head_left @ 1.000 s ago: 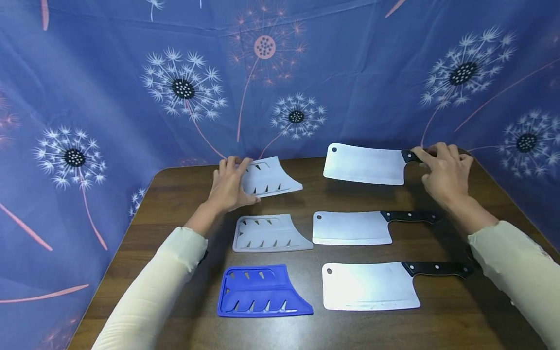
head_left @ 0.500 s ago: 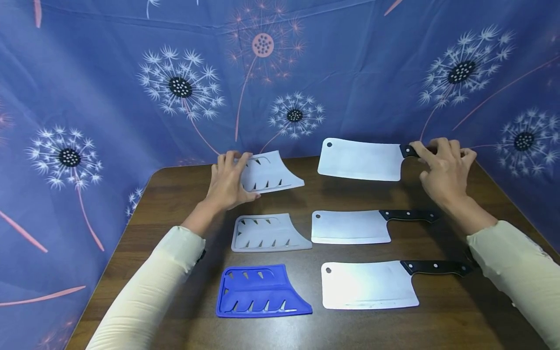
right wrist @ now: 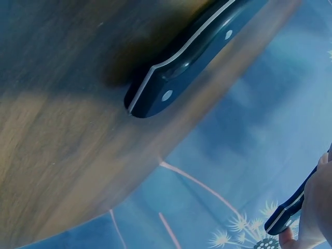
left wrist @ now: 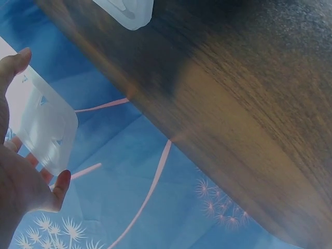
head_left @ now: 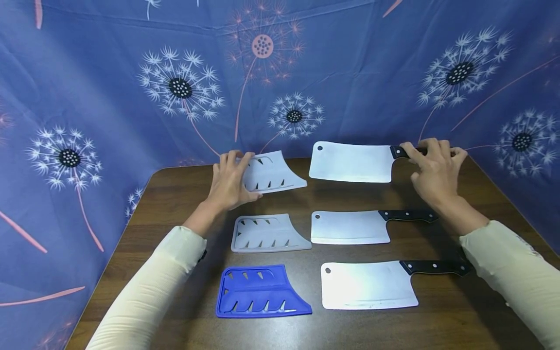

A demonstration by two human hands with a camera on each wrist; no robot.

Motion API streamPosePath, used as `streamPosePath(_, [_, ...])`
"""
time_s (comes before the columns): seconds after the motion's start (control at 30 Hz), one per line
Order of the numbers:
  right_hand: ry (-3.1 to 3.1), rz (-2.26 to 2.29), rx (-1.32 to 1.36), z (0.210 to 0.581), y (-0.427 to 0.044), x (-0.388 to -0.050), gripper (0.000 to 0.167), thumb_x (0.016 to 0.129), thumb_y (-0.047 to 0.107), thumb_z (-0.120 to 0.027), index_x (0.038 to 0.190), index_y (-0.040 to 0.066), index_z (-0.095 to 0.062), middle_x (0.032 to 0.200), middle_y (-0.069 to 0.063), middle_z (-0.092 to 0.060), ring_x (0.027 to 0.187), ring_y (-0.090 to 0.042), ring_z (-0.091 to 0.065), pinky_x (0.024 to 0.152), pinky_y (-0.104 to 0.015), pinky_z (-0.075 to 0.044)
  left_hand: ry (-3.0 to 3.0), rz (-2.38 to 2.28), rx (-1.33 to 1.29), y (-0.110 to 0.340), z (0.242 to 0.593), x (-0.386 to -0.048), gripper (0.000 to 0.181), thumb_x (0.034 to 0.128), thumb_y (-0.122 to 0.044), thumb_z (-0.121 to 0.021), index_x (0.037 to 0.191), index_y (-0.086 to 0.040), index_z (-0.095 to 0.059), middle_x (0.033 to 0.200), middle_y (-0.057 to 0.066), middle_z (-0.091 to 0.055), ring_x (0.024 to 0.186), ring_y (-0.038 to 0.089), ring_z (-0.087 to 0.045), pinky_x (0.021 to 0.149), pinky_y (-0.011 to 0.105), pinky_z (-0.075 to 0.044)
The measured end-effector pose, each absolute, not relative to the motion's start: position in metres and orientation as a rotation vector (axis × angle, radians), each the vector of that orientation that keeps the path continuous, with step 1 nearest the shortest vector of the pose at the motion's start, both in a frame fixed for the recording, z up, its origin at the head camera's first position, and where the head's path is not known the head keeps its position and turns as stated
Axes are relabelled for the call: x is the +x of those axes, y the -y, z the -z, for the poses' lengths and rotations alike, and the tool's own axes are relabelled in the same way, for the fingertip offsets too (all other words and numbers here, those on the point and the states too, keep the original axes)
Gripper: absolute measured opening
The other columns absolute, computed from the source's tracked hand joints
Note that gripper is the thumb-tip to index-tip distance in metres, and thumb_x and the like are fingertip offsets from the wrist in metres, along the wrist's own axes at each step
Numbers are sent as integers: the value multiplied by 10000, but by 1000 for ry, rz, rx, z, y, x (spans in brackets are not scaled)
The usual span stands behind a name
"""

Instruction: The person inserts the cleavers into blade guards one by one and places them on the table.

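Observation:
At the far side of the table my left hand (head_left: 228,181) grips a white slotted blade cover (head_left: 274,171) by its left end, the thumb at the near edge. In the left wrist view, the fingers wrap the edges of that white cover (left wrist: 44,122). My right hand (head_left: 437,170) holds a cleaver (head_left: 351,163) by its black handle (head_left: 398,152), blade pointing left toward the cover's open end. A small gap separates blade and cover. The right wrist view catches the held handle (right wrist: 284,217) at its edge, partly hidden by the hand.
On the brown wooden table (head_left: 175,194) lie a grey blade cover (head_left: 271,233) and a blue blade cover (head_left: 262,291). Beside them lie a smaller cleaver (head_left: 350,227) and a larger cleaver (head_left: 369,286), handles to the right. A blue dandelion-patterned cloth (head_left: 350,73) hangs behind.
My right hand has brought the cleaver leftward, narrowing the gap to the white cover. My left hand has raised the cover slightly and shifted it a little right.

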State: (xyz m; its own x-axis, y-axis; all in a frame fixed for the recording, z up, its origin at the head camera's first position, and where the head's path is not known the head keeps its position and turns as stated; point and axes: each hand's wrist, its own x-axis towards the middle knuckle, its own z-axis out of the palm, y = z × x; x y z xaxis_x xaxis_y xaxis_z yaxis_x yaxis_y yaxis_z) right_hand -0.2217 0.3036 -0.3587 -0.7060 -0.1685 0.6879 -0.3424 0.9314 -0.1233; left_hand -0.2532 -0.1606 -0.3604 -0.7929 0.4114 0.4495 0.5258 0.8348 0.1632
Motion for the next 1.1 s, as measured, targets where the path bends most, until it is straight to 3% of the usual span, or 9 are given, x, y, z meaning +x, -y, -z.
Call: streamPosePath(1.1, [2337,-300,416,360,-295,-225,722,653,-214,-584,1270,162,-585,1132,-273,-487,1053,-482,-403,892,-692,-170,2635,357,-662,161,358,-252,1011,531,-476,-887,1380,-164,-437,1301,162,-405,1122,369,-376,737,462,-335])
